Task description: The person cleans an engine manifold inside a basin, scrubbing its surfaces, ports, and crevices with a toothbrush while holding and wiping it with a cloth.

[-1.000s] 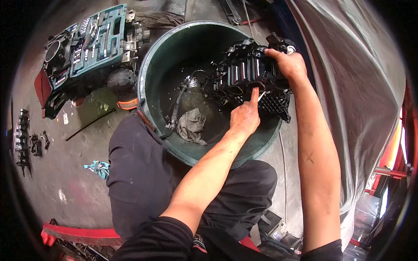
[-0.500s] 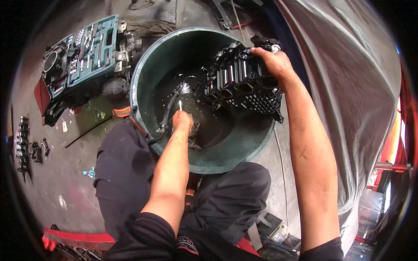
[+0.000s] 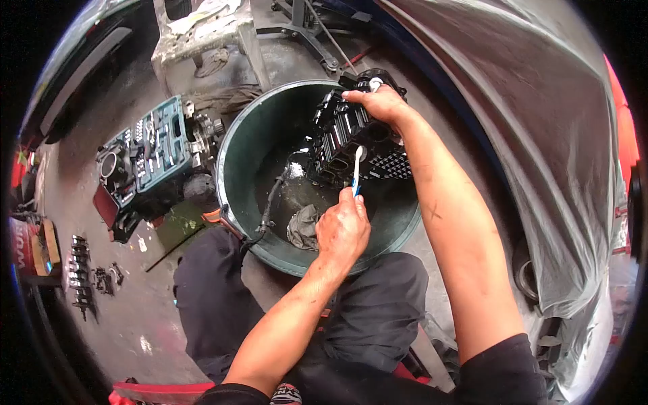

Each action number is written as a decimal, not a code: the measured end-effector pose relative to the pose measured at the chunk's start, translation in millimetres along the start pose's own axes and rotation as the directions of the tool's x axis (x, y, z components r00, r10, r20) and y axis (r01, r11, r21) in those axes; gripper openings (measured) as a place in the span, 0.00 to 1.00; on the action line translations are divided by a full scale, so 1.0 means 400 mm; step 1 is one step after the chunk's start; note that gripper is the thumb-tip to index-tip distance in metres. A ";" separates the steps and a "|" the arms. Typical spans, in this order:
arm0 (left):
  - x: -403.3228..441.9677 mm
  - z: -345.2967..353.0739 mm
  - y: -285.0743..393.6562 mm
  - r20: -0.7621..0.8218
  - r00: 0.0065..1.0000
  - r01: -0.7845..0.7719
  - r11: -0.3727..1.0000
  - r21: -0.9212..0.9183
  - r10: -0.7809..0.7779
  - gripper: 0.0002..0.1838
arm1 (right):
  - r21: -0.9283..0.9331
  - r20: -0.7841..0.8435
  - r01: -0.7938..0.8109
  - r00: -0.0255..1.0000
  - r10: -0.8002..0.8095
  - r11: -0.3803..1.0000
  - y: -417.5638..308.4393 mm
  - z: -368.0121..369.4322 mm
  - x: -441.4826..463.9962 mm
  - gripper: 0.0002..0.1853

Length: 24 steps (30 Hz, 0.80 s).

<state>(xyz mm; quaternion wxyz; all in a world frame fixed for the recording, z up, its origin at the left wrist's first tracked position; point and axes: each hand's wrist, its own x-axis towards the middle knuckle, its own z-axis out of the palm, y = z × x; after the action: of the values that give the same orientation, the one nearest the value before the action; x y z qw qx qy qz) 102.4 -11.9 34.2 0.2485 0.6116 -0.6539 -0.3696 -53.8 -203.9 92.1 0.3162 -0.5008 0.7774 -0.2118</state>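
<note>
My right hand (image 3: 383, 108) grips the top of a black intake manifold (image 3: 343, 131), tilted inside a large green tub (image 3: 227, 152). Its rectangular port openings face me. In my left hand (image 3: 344, 229) is a toothbrush (image 3: 356, 177) with a white and blue handle, its head against the manifold by one port. Dark liquid lies at the bottom of the tub. A hose (image 3: 270, 202) hangs over the near left rim into it, and a crumpled grey rag (image 3: 304, 226) is below my left hand's side.
Left of the tub is an open teal socket set case (image 3: 162, 145) beside metal engine parts. A crankshaft (image 3: 79, 273) lies on the floor farther left. A dirty plastic chair (image 3: 209, 34) stands behind. Grey sheeting (image 3: 513, 135) hangs on the right.
My left hand has brought the toothbrush up and right, from over the liquid to the manifold's ports. My right hand still holds the manifold. The view has shifted, showing the chair.
</note>
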 end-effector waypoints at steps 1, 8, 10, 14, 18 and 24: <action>-0.006 -0.006 0.019 -0.039 0.998 -0.053 0.999 -0.008 0.052 0.13 | 0.000 0.000 0.005 1.000 -0.005 1.000 -0.006 -0.004 -0.010 0.43; 0.104 0.150 0.022 -0.084 0.996 -0.011 0.908 -0.419 -0.027 0.16 | -0.175 0.001 -0.008 1.000 0.009 0.984 0.010 0.004 0.021 0.45; 0.090 0.162 0.053 0.110 0.986 0.162 0.612 -0.774 -0.122 0.16 | -0.180 -0.018 -0.011 1.000 0.008 0.984 0.002 0.002 0.023 0.45; 0.161 0.086 0.101 0.349 0.933 0.357 0.094 -0.929 -0.087 0.14 | -0.163 -0.002 -0.047 0.999 0.047 0.986 0.012 0.010 0.016 0.46; 0.072 0.098 0.098 0.370 0.915 0.400 0.243 -0.884 -0.162 0.13 | -0.191 -0.067 -0.032 0.998 0.019 0.981 0.002 0.008 0.012 0.46; 0.084 0.113 0.091 0.373 0.920 0.392 0.243 -0.887 -0.122 0.14 | -0.207 -0.047 -0.044 0.998 0.035 0.977 -0.012 0.000 -0.005 0.43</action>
<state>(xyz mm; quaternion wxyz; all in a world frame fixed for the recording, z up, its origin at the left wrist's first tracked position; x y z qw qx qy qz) 40.6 -37.8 31.3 0.4209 0.3956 -0.2183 -0.7866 -50.3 -204.0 95.9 0.2493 -0.5110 0.8117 -0.1337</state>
